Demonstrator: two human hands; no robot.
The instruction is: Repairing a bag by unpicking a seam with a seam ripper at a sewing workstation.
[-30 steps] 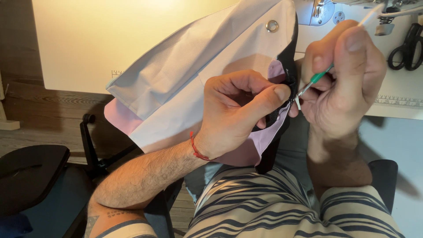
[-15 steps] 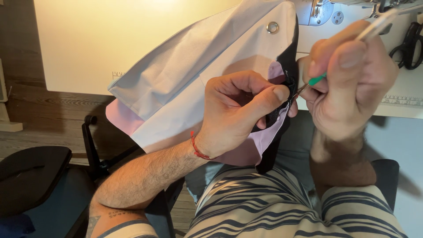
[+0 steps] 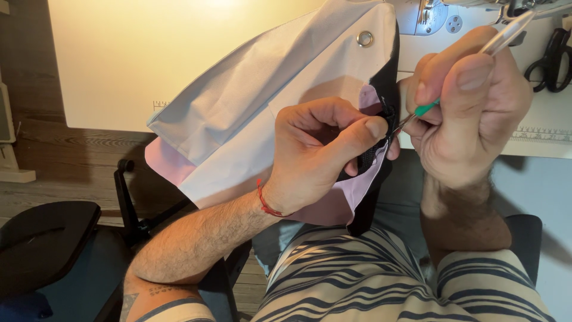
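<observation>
While the left hand (image 3: 316,155) pinches the fabric (image 3: 256,119) at its black seam (image 3: 381,128), the right hand (image 3: 471,119) grips a seam ripper (image 3: 426,108) (green-collared), picking stitches; the next move likely needs a careful, shallow pull.

The seam ripper (image 3: 453,77) tip hides behind the left hand (image 3: 322,155); the scissors (image 3: 551,59) are cut off by the edge.

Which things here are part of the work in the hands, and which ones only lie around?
In use:
left hand pinching the grey and pink fabric piece
right hand holding the seam ripper

Lying about:
black scissors
sewing machine
black chair
</observation>
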